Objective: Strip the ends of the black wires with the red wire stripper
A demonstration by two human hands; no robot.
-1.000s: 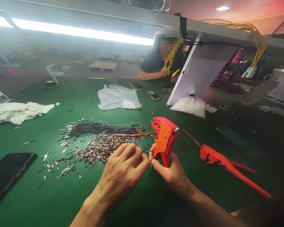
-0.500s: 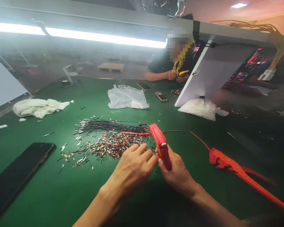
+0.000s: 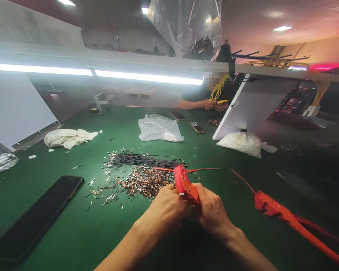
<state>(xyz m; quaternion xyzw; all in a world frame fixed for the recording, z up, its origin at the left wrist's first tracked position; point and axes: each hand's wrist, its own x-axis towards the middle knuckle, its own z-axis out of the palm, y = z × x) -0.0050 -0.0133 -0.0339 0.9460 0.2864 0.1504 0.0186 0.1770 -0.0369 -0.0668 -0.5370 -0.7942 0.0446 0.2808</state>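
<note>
A red hand tool (image 3: 186, 186) is upright between my hands, above the green table (image 3: 101, 233). My right hand (image 3: 214, 210) is wrapped round its handle. Pressed against the tool's left side is my left hand (image 3: 168, 207), its fingers curled; what they hold, if anything, is hidden. Just beyond lies a bundle of black wires (image 3: 141, 159) with silvery ends at the left. A heap of small copper and silver pieces (image 3: 144, 181) spreads in front of the bundle. A red strip (image 3: 214, 169) runs right from the bundle towards a second red tool (image 3: 288, 216).
A black phone (image 3: 39, 218) lies at the left, a white cloth (image 3: 70, 138) behind it. Farther back are a clear bag (image 3: 159, 128), two phones and a bag of white pieces (image 3: 240, 143). Across the table, a person's hands (image 3: 214, 105) hold yellow wires.
The view has tilted up and shifted. The red tool has turned and tilted between my hands, and my left hand has come closer against it.
</note>
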